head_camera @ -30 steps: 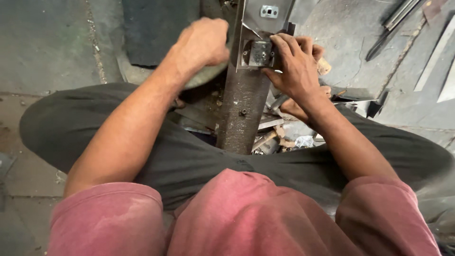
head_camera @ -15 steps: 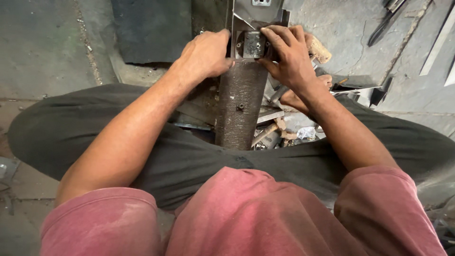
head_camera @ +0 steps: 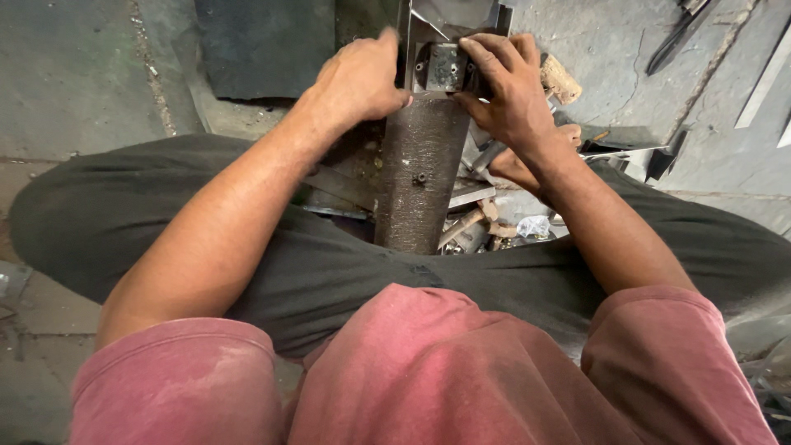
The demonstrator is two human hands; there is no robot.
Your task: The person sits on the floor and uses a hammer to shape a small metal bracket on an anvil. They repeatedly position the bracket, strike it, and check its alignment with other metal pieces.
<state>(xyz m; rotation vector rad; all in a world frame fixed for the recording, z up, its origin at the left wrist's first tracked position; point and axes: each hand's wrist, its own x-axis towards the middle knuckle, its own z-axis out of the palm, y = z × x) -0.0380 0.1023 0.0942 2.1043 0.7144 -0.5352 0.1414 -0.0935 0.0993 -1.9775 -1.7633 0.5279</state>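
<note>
Concrete floor (head_camera: 74,82) spreads grey around a seated person in dark trousers (head_camera: 329,272) and a faded red shirt (head_camera: 428,371), legs spread. Between the knees stands a dark, rough metal post (head_camera: 416,181), and on its top sits a small metal block (head_camera: 445,67) against a bright steel channel (head_camera: 461,16). Scrap pieces (head_camera: 478,222) lie at the post's foot; long flat strips (head_camera: 762,78) and a dark tool (head_camera: 680,37) lie well apart at the upper right. The left hand (head_camera: 358,82) clenches around the post's top edge, bracing it — the right hand (head_camera: 507,91) grips the block, fingers over its top and thumb below. The block seems to be mid-seating; pressing it square would need a firm, steady hold from both hands.
</note>
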